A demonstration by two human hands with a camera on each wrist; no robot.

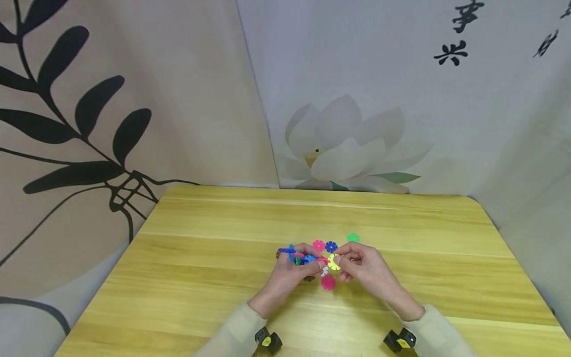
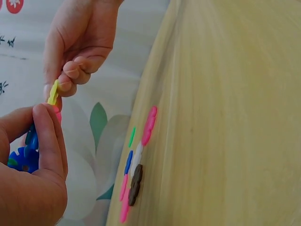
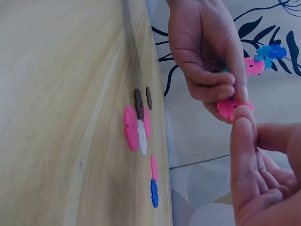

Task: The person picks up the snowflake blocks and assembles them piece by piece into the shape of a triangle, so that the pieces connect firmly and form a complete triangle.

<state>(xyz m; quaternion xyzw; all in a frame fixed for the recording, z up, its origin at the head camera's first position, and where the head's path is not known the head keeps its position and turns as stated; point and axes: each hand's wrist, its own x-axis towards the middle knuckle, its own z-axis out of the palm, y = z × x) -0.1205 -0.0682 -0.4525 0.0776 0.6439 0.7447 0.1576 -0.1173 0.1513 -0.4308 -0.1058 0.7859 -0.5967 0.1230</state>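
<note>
My left hand (image 1: 292, 271) pinches a chain of interlocking notched plastic discs (image 1: 291, 252) in blue, pink and green. A pink disc (image 3: 228, 109) at the chain's end shows by the left fingertips in the right wrist view. Between the thumb and fingertips of my right hand (image 1: 368, 270) is a yellow notched disc (image 1: 333, 262), its edge meeting that pink disc. Whether their slots are joined cannot be seen. Both hands hold these above the table, fingertips almost together. Fingers cover part of the chain.
Loose discs lie around and under the hands on the wooden table (image 1: 214, 297): a green one (image 1: 353, 237), a dark blue one (image 1: 331, 246), pink ones (image 1: 328, 282), a white one (image 3: 142, 137) and brown ones (image 3: 138, 103). Printed cloth (image 1: 200, 99) hangs behind the table.
</note>
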